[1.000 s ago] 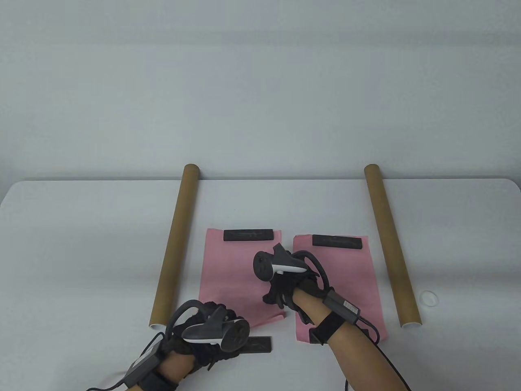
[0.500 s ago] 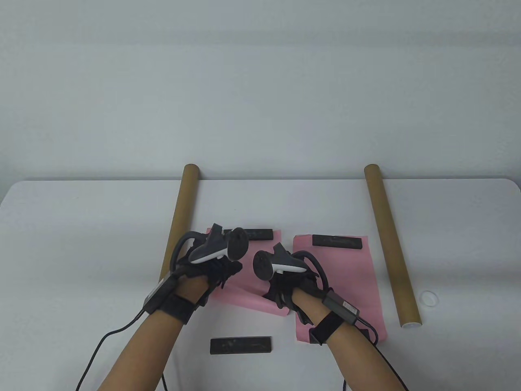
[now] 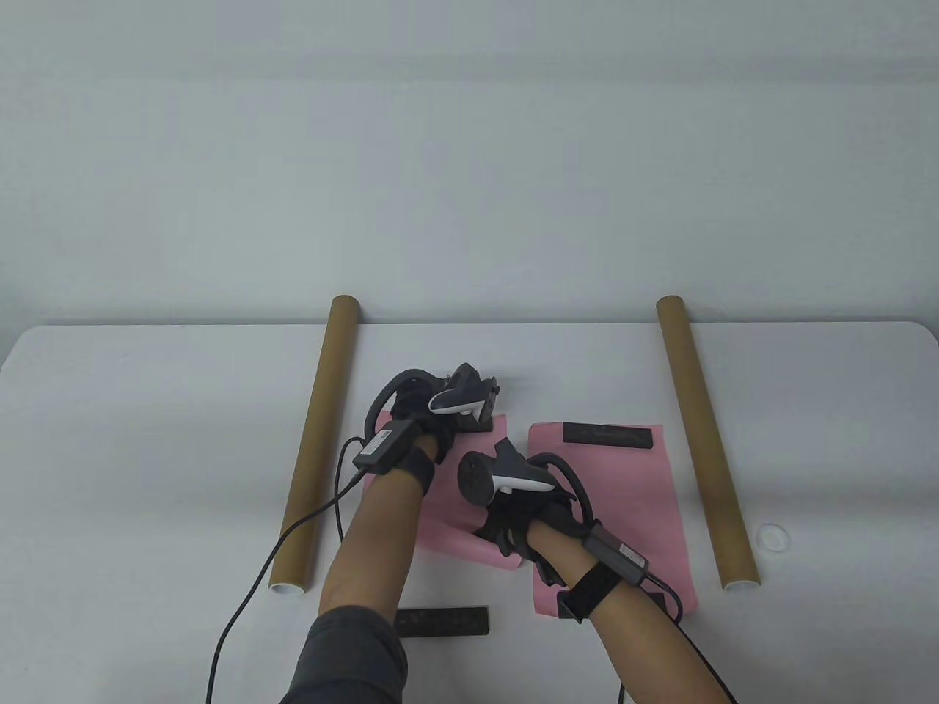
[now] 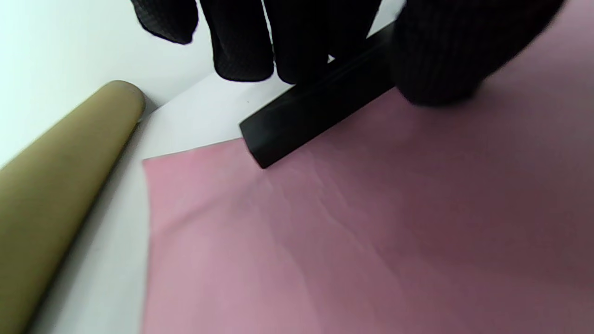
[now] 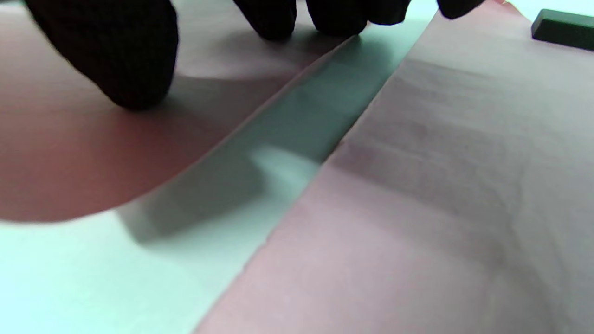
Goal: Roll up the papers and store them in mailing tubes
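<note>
Table view: left hand [image 3: 433, 411] reached to the far edge of the left pink sheet [image 3: 447, 513]; right hand [image 3: 521, 521] pressed its near right corner on the tabletop [image 3: 147, 411]. Left wrist view: fingers [image 4: 241, 51] and thumb clamped the black bar [image 4: 315, 111], tube [image 4: 51, 185] at left. Right wrist view: fingertips [image 5: 125, 60] rested spread on the sheet.

A white table [image 3: 147, 411] with rounded far corners fills the lower half of the table view, its surface smooth and matte. Behind its far edge rises a plain pale grey-blue wall [image 3: 469, 147], bare and evenly lit. The light is soft and diffuse, throwing only faint shadows on the tabletop. A narrow dark gap runs along the line where the table's far edge meets the wall. No floor or window shows. In the wrist views the tabletop reads as white with a cool, greenish tint.
</note>
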Available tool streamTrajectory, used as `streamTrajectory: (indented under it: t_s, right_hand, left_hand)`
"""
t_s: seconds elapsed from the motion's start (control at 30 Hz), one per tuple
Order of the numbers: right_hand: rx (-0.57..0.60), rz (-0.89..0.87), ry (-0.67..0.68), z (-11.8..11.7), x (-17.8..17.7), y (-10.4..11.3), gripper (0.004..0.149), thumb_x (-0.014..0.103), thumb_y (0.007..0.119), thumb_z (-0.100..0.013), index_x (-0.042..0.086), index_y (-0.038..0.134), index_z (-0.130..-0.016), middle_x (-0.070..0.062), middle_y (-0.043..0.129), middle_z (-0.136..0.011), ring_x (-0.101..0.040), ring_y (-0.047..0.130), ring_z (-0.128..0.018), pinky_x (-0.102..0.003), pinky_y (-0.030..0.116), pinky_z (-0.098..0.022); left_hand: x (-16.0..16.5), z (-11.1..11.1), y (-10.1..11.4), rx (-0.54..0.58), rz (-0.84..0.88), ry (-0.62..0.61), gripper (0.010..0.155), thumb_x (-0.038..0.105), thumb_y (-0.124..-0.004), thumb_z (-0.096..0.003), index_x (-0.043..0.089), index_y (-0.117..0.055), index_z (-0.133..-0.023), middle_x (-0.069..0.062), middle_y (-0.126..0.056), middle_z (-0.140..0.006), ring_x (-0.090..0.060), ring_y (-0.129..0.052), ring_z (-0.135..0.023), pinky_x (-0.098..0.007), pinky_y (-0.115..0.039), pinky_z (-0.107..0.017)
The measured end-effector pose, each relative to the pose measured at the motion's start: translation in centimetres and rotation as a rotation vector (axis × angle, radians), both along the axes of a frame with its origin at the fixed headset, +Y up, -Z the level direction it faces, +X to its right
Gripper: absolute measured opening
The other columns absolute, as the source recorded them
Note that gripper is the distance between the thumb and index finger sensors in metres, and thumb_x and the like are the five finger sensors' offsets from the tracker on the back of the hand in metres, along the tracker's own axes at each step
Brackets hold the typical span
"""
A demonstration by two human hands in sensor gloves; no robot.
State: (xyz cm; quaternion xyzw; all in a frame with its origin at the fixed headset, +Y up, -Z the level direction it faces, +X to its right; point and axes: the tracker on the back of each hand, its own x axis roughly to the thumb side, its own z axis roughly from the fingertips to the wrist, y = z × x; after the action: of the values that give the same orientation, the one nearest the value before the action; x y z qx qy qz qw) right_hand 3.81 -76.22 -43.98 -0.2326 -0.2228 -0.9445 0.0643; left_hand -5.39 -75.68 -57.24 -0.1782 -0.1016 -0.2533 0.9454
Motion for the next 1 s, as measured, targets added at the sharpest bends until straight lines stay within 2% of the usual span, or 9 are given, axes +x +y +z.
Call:
streamTrajectory:
  t_s: [0.07, 0.13, 0.33, 0.5, 0.67, 0.83, 1.0]
  right_hand:
    - [0.000, -0.003, 0.002, 0.0, 0.0, 0.0, 0.087, 0.054, 0.082, -0.049, 0.008, 0.047, -0.114, -0.029, 0.042, -0.116, -0.059, 0.039, -0.109, -0.076, 0.042, -0.071]
    - [-0.001, -0.003, 0.002, 0.0, 0.0, 0.0, 0.087, 0.054, 0.082, -0.049, 0.008, 0.047, -0.114, -0.029, 0.042, -0.116, -0.059, 0.040, -0.109, -0.075, 0.042, -0.071]
    - [0.000, -0.002, 0.002, 0.0, 0.0, 0.0, 0.087, 0.054, 0.082, -0.049, 0.008, 0.047, -0.114, -0.029, 0.042, -0.116, -0.059, 0.039, -0.109, -0.076, 0.043, -0.071]
    - [0.000, -0.002, 0.005, 0.0, 0.0, 0.0, 0.087, 0.054, 0.082, -0.049, 0.008, 0.047, -0.114, -0.029, 0.042, -0.116, -0.059, 0.040, -0.109, -0.076, 0.043, -0.071]
    - [0.005, 0.002, 0.008, 0.0, 0.0, 0.0, 0.087, 0.054, 0.082, -0.049, 0.008, 0.047, -0.114, -0.029, 0.043, -0.116, -0.059, 0.040, -0.108, -0.076, 0.043, -0.071]
    - [0.004, -0.006, 0.007, 0.0, 0.0, -0.1, 0.086, 0.054, 0.082, -0.049, 0.008, 0.047, -0.114, -0.029, 0.042, -0.116, -0.059, 0.040, -0.108, -0.076, 0.043, -0.071]
    - [0.004, -0.005, 0.010, 0.0, 0.0, 0.0, 0.087, 0.054, 0.082, -0.049, 0.008, 0.048, -0.114, -0.029, 0.043, -0.116, -0.060, 0.040, -0.108, -0.076, 0.043, -0.071]
  left_hand:
    - [-0.1, -0.6, -0.1, -0.011, 0.097, 0.010, 0.068, 0.054, -0.087, -0.0343, 0.036, -0.067, -0.097, 0.006, -0.079, -0.099, -0.021, -0.087, -0.090, -0.049, -0.066, -0.075]
    - [-0.2, -0.7, 0.0, -0.016, 0.076, -0.011, 0.067, 0.054, -0.088, -0.0337, 0.037, -0.068, -0.096, 0.006, -0.081, -0.097, -0.021, -0.090, -0.087, -0.048, -0.067, -0.075]
    - [-0.7, -1.1, 0.4, 0.004, 0.111, 0.010, 0.067, 0.055, -0.089, -0.0332, 0.038, -0.070, -0.095, 0.008, -0.083, -0.097, -0.019, -0.091, -0.088, -0.048, -0.067, -0.075]
    - [-0.9, -2.1, 1.6, 0.110, 0.118, 0.037, 0.067, 0.054, -0.089, -0.0341, 0.038, -0.069, -0.096, 0.008, -0.081, -0.098, -0.020, -0.089, -0.089, -0.048, -0.067, -0.075]
    - [-0.3, -2.9, 1.3, 0.135, 0.102, 0.073, 0.066, 0.054, -0.088, -0.0348, 0.039, -0.068, -0.096, 0.009, -0.080, -0.099, -0.020, -0.088, -0.091, -0.048, -0.066, -0.076]
    - [-0.1, -3.6, -0.1, 0.067, 0.095, 0.099, 0.066, 0.053, -0.088, -0.0352, 0.040, -0.067, -0.097, 0.010, -0.078, -0.100, -0.020, -0.086, -0.094, -0.048, -0.066, -0.076]
    - [-0.4, -4.0, -0.1, 0.056, 0.133, 0.110, 0.065, 0.050, -0.086, -0.0360, 0.041, -0.066, -0.097, 0.011, -0.077, -0.102, -0.019, -0.086, -0.093, -0.047, -0.066, -0.075]
